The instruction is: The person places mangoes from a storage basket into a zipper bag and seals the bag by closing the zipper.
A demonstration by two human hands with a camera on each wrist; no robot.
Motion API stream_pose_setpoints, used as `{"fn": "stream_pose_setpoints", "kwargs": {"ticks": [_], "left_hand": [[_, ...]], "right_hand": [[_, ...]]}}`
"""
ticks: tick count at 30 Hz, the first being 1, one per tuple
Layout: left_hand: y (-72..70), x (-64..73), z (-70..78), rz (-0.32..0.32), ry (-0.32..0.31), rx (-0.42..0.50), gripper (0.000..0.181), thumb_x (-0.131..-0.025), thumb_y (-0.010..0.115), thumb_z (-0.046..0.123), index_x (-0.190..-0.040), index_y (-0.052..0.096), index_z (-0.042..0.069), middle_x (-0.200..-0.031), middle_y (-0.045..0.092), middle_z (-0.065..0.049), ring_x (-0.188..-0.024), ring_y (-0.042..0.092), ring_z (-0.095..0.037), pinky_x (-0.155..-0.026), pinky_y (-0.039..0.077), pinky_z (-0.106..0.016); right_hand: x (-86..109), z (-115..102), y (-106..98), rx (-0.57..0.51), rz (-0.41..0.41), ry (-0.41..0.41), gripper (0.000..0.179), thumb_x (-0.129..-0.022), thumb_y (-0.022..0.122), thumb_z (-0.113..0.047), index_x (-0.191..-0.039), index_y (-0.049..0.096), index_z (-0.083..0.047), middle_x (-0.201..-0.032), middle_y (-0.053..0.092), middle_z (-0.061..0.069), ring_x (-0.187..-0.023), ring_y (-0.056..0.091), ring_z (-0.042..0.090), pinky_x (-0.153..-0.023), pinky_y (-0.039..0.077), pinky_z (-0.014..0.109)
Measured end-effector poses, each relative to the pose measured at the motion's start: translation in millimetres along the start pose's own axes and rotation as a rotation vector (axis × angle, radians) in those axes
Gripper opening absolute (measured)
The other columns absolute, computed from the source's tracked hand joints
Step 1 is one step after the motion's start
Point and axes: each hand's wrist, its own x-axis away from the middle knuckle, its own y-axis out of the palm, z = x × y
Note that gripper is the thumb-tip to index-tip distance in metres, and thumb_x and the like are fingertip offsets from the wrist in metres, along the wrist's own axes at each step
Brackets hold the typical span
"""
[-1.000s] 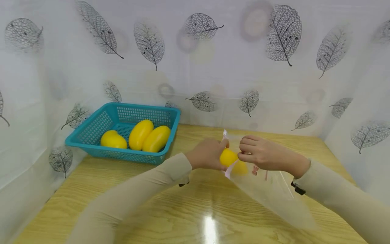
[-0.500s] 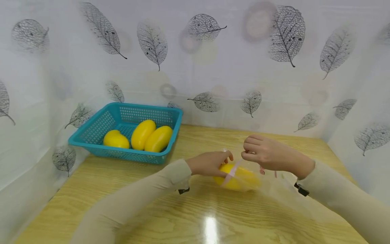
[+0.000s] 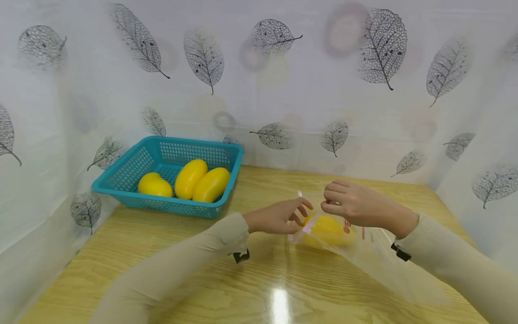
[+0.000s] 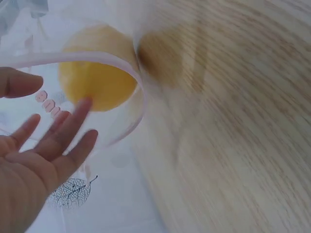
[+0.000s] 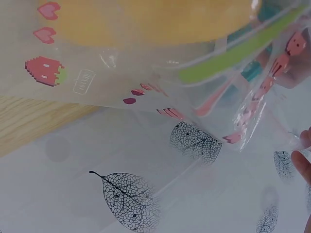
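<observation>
A yellow mango (image 3: 328, 230) lies inside a clear plastic bag (image 3: 390, 267) with a pink rim and red printing. My right hand (image 3: 360, 207) pinches the upper side of the bag's mouth, its fingers curled. In the left wrist view, the mouth gapes as a loop, with the mango (image 4: 104, 90) just within it. My left hand (image 3: 279, 217) is at the opening, its fingers spread and apart from the mango, holding nothing. Seen from the right wrist, the mango (image 5: 155, 19) shows through the printed plastic.
A teal plastic basket (image 3: 162, 201) stands on the wooden table (image 3: 226, 279) at the back left. Three yellow mangoes (image 3: 190, 178) lie in it. A white curtain (image 3: 243, 99) with dark leaf prints hangs behind the table and along both sides.
The mango has gone from my left hand into the bag and slid rightward. My left fingers have let go of it and drawn back. My right hand keeps its grip on the rim.
</observation>
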Motion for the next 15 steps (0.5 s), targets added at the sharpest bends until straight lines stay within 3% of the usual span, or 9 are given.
{"fn": "stream_pose_setpoints", "kwargs": {"ticks": [3, 5, 9, 12, 15], "left_hand": [[2.5, -1.0, 0.7, 0.016, 0.039, -0.030, 0.048, -0.090, 0.050, -0.002, -0.134, 0.036, 0.010, -0.128, 0.051, -0.010, -0.107, 0.060, -0.013, -0.088, 0.049, -0.019], [3.5, -1.1, -0.2, 0.065, 0.006, -0.115, 0.043, -0.092, 0.052, 0.003, -0.132, 0.039, 0.010, -0.126, 0.053, -0.009, -0.106, 0.059, -0.014, -0.088, 0.049, -0.021], [5.1, -1.3, -5.9, 0.182, -0.176, -0.318, 0.037, -0.093, 0.057, 0.023, -0.127, 0.046, 0.013, -0.118, 0.058, -0.006, -0.096, 0.059, -0.014, -0.080, 0.049, -0.024], [6.7, -1.6, -10.5, 0.220, -0.312, -0.356, 0.040, -0.094, 0.056, 0.031, -0.126, 0.047, 0.009, -0.106, 0.063, -0.007, -0.082, 0.059, -0.014, -0.069, 0.048, -0.025], [9.6, -3.3, -17.1, 0.221, -0.391, -0.351, 0.039, -0.094, 0.054, 0.035, -0.119, 0.053, 0.005, -0.091, 0.065, -0.005, -0.069, 0.054, -0.012, -0.062, 0.045, -0.025]], "right_hand": [[0.7, 0, 0, -0.004, 0.008, -0.001, 0.035, -0.103, 0.025, -0.010, -0.078, 0.050, -0.009, -0.074, 0.044, 0.001, -0.075, 0.044, 0.017, -0.070, 0.039, 0.028], [1.0, 0, -1, -0.005, 0.015, -0.005, 0.035, -0.103, 0.025, -0.008, -0.079, 0.050, -0.009, -0.074, 0.045, 0.002, -0.074, 0.044, 0.017, -0.070, 0.039, 0.029], [1.4, 0, -1, -0.005, 0.024, -0.004, 0.034, -0.102, 0.026, -0.003, -0.078, 0.050, -0.009, -0.073, 0.043, 0.002, -0.073, 0.042, 0.017, -0.068, 0.038, 0.028], [1.6, 0, -2, -0.008, 0.029, 0.000, 0.034, -0.101, 0.026, -0.001, -0.077, 0.049, -0.009, -0.072, 0.041, 0.002, -0.072, 0.040, 0.016, -0.067, 0.036, 0.028], [1.8, 0, -2, -0.011, 0.031, 0.000, 0.033, -0.100, 0.027, 0.001, -0.077, 0.048, -0.009, -0.072, 0.041, 0.002, -0.071, 0.039, 0.016, -0.066, 0.035, 0.027]]}}
